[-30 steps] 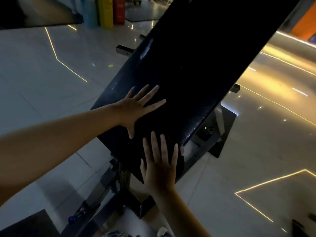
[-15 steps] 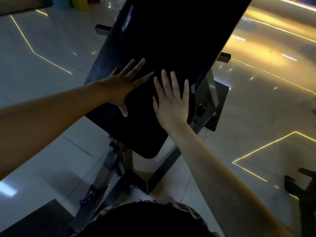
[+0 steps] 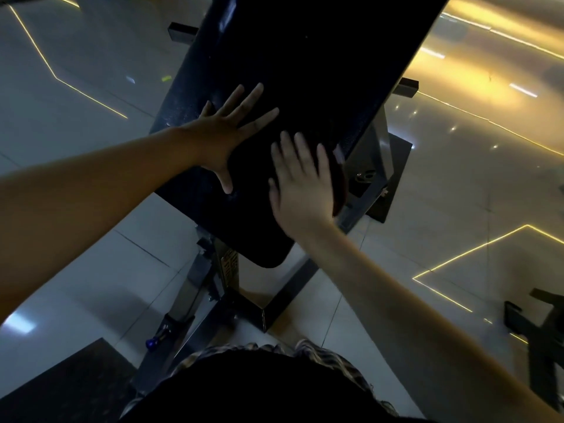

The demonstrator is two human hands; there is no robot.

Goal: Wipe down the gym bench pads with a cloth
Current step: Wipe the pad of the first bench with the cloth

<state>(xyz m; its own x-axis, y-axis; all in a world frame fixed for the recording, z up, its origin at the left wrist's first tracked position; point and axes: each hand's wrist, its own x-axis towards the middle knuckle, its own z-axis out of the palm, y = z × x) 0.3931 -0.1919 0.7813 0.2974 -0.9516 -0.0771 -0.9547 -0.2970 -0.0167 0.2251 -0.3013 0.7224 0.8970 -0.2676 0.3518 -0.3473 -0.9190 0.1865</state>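
A long black bench pad (image 3: 305, 56) slopes up and away from me on a dark metal frame (image 3: 213, 285). My left hand (image 3: 225, 132) lies flat on the pad's left side with its fingers spread. Just below and to the right of it, my right hand (image 3: 300, 190) presses flat near the pad's right edge, fingers straight and close together. A dark reddish cloth (image 3: 339, 184) peeks out from under the right hand's outer edge; most of it is hidden.
Glossy tiled floor with yellow light lines surrounds the bench. A blue-tipped knob (image 3: 151, 341) sticks out of the frame's foot at lower left. A black mat (image 3: 61, 386) lies at the bottom left, and other dark equipment (image 3: 543, 331) stands at lower right.
My right hand has slid up the pad from its lower end to beside the left hand. The left hand has stayed flat in about the same spot.
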